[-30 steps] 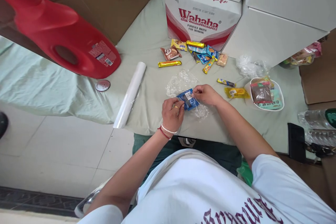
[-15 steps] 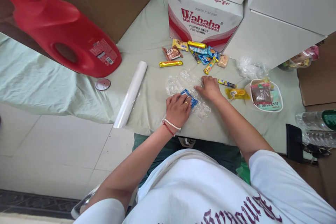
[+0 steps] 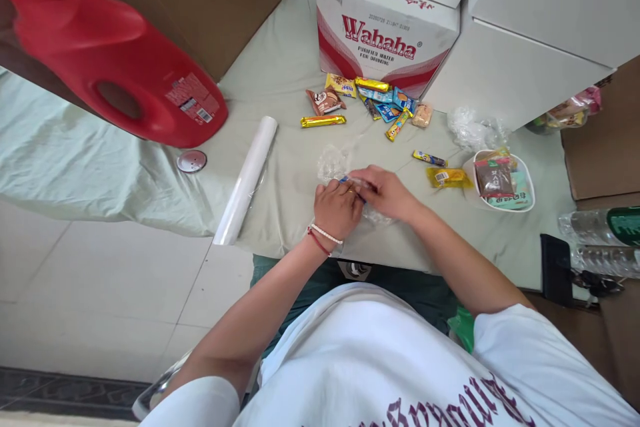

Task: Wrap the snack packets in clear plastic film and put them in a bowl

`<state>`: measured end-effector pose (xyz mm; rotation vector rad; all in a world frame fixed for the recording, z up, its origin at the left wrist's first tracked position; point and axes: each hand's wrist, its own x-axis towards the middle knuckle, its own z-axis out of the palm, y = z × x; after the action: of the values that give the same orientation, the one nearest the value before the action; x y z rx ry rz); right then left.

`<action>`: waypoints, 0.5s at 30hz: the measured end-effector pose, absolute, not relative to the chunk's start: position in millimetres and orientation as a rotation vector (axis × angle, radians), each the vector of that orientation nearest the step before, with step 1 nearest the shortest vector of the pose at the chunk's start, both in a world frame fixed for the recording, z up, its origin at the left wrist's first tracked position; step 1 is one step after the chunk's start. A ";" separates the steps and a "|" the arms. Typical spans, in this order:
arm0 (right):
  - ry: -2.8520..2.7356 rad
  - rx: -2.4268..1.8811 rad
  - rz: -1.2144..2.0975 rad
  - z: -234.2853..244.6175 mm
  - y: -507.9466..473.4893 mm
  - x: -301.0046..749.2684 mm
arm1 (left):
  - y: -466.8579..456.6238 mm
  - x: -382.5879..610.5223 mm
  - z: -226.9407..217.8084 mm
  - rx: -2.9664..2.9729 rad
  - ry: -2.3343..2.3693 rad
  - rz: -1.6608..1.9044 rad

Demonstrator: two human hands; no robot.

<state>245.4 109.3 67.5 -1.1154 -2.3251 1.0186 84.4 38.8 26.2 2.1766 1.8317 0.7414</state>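
Observation:
A sheet of clear plastic wrap (image 3: 334, 161) lies crumpled on the cloth in front of me. On it is a small blue snack packet (image 3: 344, 179), mostly covered by my fingers. My left hand (image 3: 340, 208) is closed over the packet, its fingers bent and holding it down. Right beside it, my right hand (image 3: 387, 193) pinches the plastic wrap and holds it against the packet's right side. The fingertips of both hands nearly meet, and the exact grip between them is hidden.
Several wrapped snacks (image 3: 383, 101) lie before a Wahaba-type white-and-red water box (image 3: 385, 33). To the left are a plastic-wrap roll (image 3: 246, 180), a round badge (image 3: 191, 161) and a red jug (image 3: 150, 73). A white tub (image 3: 527, 180) of packets stands right, near a yellow packet (image 3: 449, 178).
My right hand has moved left and toward me, from the wrap's right edge to my left hand, bringing wrap over the packet. My left hand stays put, its fingers more bent.

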 end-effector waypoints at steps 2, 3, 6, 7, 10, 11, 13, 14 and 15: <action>-2.389 -1.053 0.976 59.9 91.5 239.3 | 39.7 80.6 20.5 2.132 1.824 0.714; -2.409 -1.032 0.954 55.7 85.4 237.4 | 40.0 78.4 16.7 2.092 1.803 0.731; -2.426 -1.020 0.889 45.4 77.2 234.7 | 39.4 70.7 3.1 1.896 1.622 0.902; -2.435 -1.034 0.861 42.9 76.9 234.2 | 38.7 67.4 -1.2 1.801 1.534 0.977; -2.487 -1.163 0.768 37.1 78.7 232.3 | 37.1 53.9 -8.4 1.471 1.328 1.165; -2.513 -1.222 0.735 35.3 79.4 231.5 | 37.4 48.2 -8.2 1.370 1.341 1.224; -2.556 -1.317 0.663 32.1 80.1 229.9 | 39.6 36.8 -3.9 1.240 1.561 1.303; -2.571 -1.345 0.628 30.7 80.0 229.1 | 41.7 32.2 -0.4 1.215 1.745 1.298; -2.579 -1.361 0.599 29.6 79.7 228.3 | 44.2 29.2 3.6 1.206 1.943 1.255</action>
<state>228.3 79.7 29.6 -1.3605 -2.5788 0.5986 29.2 44.2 3.6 1.2064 1.9430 1.2554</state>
